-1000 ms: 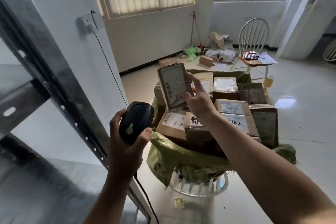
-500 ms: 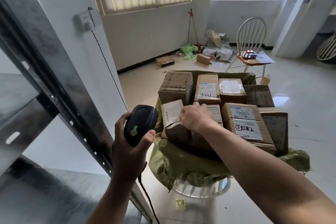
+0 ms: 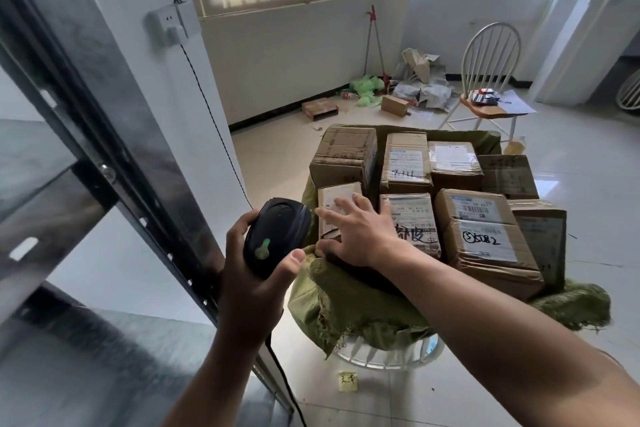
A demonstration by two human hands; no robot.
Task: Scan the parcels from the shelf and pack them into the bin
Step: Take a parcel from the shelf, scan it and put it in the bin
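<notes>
Packing: right hand (image 3: 362, 237), fingers (image 3: 332, 218) flat, pressed a parcel (image 3: 337, 196) into the bin (image 3: 346, 303); left hand (image 3: 249, 288) gripped the scanner (image 3: 275, 236). Next likely: fetch another.

Covered from view
The green sack (image 3: 346, 308) hides most of the white bin (image 3: 381, 357); right hand (image 3: 360, 236) covers part of the near-left parcel (image 3: 334, 198); left hand (image 3: 252, 288) hides the scanner (image 3: 277, 232) handle.
</notes>
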